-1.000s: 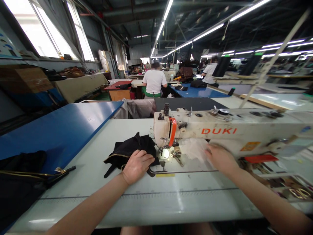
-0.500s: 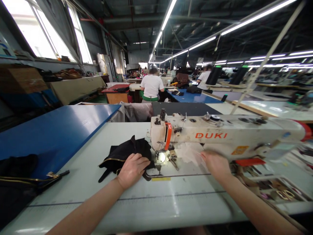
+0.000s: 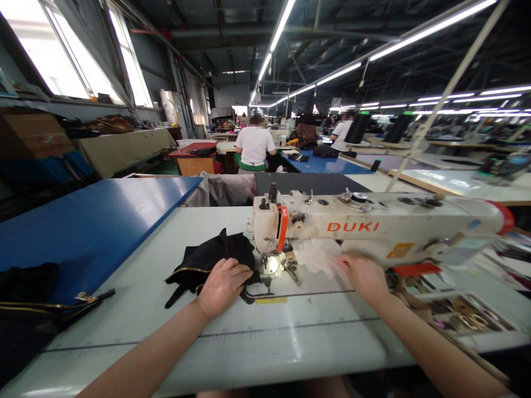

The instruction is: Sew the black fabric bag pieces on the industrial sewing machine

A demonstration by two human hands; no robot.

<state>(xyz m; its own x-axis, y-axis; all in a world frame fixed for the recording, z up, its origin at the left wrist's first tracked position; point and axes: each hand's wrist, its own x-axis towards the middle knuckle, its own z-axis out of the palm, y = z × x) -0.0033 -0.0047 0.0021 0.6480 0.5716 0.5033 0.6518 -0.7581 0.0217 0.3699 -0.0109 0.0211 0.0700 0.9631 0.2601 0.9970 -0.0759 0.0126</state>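
Note:
My left hand (image 3: 224,284) rests on a black cloth piece with a gold zipper (image 3: 218,249), left of the sewing machine's needle area. Its fingers lie together and curl over the cloth's right edge; the thumb is hidden. Behind the needle area, under the arm of the white sewing machine (image 3: 352,224), lie thin, whitish translucent sheets (image 3: 317,257). My right hand (image 3: 365,276) pinches the right edge of these sheets. A small lamp lights the needle plate (image 3: 271,266), where no cloth lies under the presser foot.
Another black zippered piece (image 3: 29,309) lies at the left edge. A blue table (image 3: 103,210) adjoins on the left. A tray of small metal parts (image 3: 468,320) is set in the tabletop at right. A person in a white shirt (image 3: 255,145) sits ahead, facing away.
The whole view has shifted slightly. Both hands keep nearly the same places, the left on the black cloth and the right at the whitish sheets.

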